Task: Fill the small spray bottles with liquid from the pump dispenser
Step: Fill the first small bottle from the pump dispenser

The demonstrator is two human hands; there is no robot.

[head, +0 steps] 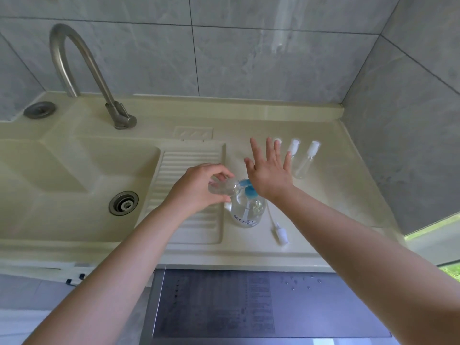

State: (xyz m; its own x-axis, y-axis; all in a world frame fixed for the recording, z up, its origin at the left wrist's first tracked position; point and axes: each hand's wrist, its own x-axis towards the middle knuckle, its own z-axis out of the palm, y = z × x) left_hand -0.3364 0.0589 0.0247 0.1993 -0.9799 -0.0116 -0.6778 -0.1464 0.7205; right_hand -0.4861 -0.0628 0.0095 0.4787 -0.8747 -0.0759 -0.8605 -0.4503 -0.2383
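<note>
Far left of the fingers, a curved tap [74, 68] arcs over the cream sink [74, 170] and its drain [123, 203]; grey tiles [249, 63] behind. Left hand [199, 188] curls round a small bottle [222, 188], tipped at the blue-topped pump dispenser [246, 207]. Right hand [270, 168] hovers above, fingers splayed, holding nothing. Beyond them, two spray bottles [302, 160] lie on the bench [336, 190].

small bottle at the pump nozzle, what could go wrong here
1. The left hand holds the small bottle tilted at the blue pump nozzle; its narrow mouth could miss the stream and spill.
2. The right hand presses with its palm, so the dispenser might tip.
3. The loose spray cap lies near the counter edge.
</note>
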